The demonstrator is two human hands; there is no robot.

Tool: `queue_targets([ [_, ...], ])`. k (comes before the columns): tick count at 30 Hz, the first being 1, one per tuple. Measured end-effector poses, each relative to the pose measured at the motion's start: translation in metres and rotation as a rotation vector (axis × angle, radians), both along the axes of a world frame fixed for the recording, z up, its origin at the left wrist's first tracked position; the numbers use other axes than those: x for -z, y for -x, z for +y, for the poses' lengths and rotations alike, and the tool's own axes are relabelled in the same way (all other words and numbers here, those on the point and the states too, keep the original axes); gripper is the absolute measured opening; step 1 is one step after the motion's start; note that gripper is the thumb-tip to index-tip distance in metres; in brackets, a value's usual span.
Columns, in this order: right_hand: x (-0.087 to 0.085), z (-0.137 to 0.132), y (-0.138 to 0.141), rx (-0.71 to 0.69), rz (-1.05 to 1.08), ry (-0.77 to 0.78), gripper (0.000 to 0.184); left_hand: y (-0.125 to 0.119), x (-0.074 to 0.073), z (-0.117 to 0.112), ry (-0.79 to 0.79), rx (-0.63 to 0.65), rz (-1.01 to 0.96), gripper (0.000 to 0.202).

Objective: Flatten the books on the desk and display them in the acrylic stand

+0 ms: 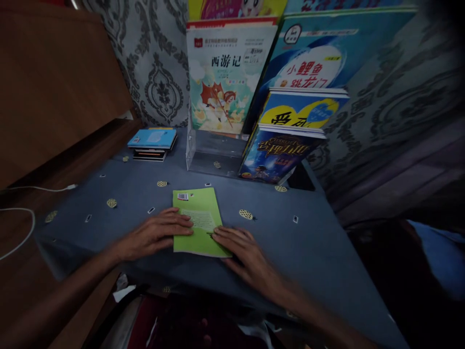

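Observation:
A thin green book (198, 245) lies on the table near its front edge, its barcode at the far left corner. My left hand (156, 231) rests on the book's left side, fingers stretched out over the cover. On the right side, my right hand (245, 249) lies with its fingers extended over the edge of the cover. Its thumb is beside the book's lower right corner. Neither hand is closed around the book.
A clear acrylic rack (214, 162) at the back holds several upright books, among them a white-and-red one (225, 77) and a dark blue one (272, 155). A small stack of books (152, 138) sits back left. A white cable (54, 188) runs at the left.

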State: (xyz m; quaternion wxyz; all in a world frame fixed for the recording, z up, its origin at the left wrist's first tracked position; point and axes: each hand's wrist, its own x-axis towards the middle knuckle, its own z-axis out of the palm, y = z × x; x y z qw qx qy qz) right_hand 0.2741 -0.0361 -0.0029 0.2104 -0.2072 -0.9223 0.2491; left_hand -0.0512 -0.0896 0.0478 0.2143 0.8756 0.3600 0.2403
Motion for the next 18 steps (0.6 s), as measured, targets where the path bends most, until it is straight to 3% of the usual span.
queue_targets([
  [4,0.001,0.019,0.002,-0.021,0.24,0.12,0.046,-0.014,-0.013,0.018,0.004,-0.08,-0.215,0.031],
  [9,-0.002,0.044,0.022,0.138,0.417,0.329,0.031,-0.041,-0.034,0.044,0.099,-0.339,-0.483,0.031],
  [13,-0.008,0.063,0.04,0.298,0.473,0.559,0.04,-0.058,-0.049,0.068,0.108,-0.5,-0.802,0.044],
  [18,-0.029,0.071,0.045,0.326,0.482,0.582,0.051,-0.063,-0.06,0.1,0.219,-0.528,-1.174,0.044],
])
